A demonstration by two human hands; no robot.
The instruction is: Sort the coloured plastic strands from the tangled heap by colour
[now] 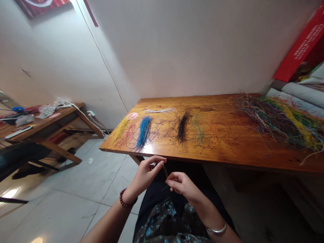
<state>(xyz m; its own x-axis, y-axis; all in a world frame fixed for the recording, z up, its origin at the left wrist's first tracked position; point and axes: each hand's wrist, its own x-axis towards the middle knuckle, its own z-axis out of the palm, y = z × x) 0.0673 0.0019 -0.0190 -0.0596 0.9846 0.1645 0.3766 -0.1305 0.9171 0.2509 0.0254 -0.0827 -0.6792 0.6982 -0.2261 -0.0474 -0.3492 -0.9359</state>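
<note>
Just one thin yellowish strand in the air

We work low over our lap, just short of the counter's edge, with both hands pinching rather than spread. Our left hand, a bead bracelet at its wrist, curls with thumb and forefinger closing on the top of the strand. Our right hand, a silver bangle on its wrist, pinches lower down with its other fingers folded. Exactly where each grip meets the strand is too fine to tell. A dark patterned cloth covers our lap below.

The step in hand looks like work on this single strand, and something so fine calls for a steady pinch at both ends.

Beyond our hands, the wooden counter carries loose fibres in separate bunches: yellow, blue, black, green and orange. A white bundle and a round pink tag lie behind them. Farther right sits a large tangled heap of mixed colours. Off to the left, a lower wooden table holds plastic bags.
</note>
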